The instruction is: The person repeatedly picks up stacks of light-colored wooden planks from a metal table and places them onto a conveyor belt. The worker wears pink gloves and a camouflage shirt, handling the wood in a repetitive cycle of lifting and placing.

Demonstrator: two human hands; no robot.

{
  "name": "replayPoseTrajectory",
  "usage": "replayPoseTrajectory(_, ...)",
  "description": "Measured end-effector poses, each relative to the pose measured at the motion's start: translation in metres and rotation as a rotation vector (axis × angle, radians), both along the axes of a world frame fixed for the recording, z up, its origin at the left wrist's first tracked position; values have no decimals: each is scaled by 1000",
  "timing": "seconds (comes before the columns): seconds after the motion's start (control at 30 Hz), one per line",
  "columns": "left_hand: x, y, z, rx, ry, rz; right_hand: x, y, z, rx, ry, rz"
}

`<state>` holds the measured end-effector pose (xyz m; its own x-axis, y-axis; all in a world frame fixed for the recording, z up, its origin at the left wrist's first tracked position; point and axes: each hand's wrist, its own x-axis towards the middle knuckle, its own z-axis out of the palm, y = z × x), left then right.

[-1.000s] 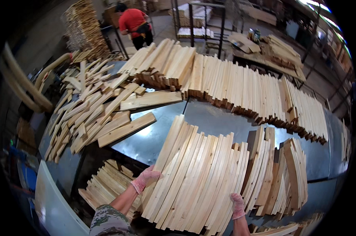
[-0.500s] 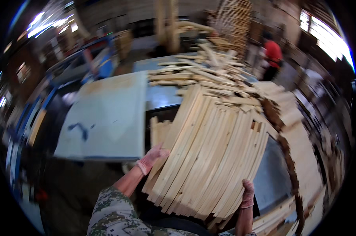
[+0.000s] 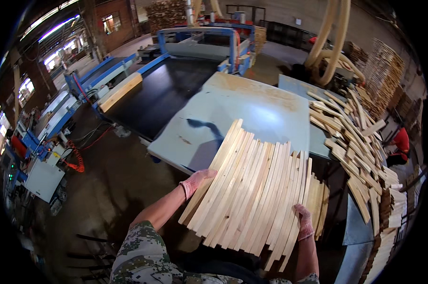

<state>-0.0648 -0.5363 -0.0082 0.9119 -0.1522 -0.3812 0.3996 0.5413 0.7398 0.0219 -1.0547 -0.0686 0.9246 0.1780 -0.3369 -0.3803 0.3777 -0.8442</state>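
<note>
Between my two gloved hands I hold a wide row of pale wooden strips [image 3: 251, 189], pressed side by side with uneven ends. My left hand [image 3: 198, 181] grips the outer strip on the left edge, its fingers partly hidden by the wood. On the right edge, my right hand [image 3: 304, 220] is closed against the outermost strips. The far ends of the row reach over the near edge of a pale grey-blue tabletop [image 3: 256, 105]; whether they touch it I cannot tell.
Black conveyor bed [image 3: 176, 85] with a blue frame lies beyond, at the left. Loose wooden pieces [image 3: 351, 137] are heaped on a metal table at the right. More strips [image 3: 318, 203] stand under my right side. A person in red [image 3: 400, 142] is at far right.
My view and body have turned left, and the held row of strips has swung from beside the heap of loose pieces to the pale tabletop. Both hands keep their grip.
</note>
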Motion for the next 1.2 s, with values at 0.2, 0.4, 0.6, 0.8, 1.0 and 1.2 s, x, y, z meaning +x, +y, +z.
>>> replayPoseTrajectory(0.2,33,131,29,243,179,-8,20,156,27,42,-34,96)
replayPoseTrajectory(0.4,95,246,9,242,-32,56,83,277,20,157,14,45)
replayPoseTrajectory(0.6,165,413,48,1309,177,-250,138,441,11,209,131,63)
replayPoseTrajectory(0.8,205,557,71,1662,331,-86,171,646,29,151,74,102)
replayPoseTrajectory(1.0,217,726,77,1944,461,-45,185,870,58,179,188,133)
replayPoseTrajectory(1.2,209,912,32,2173,373,58,186,1079,54,43,54,249)
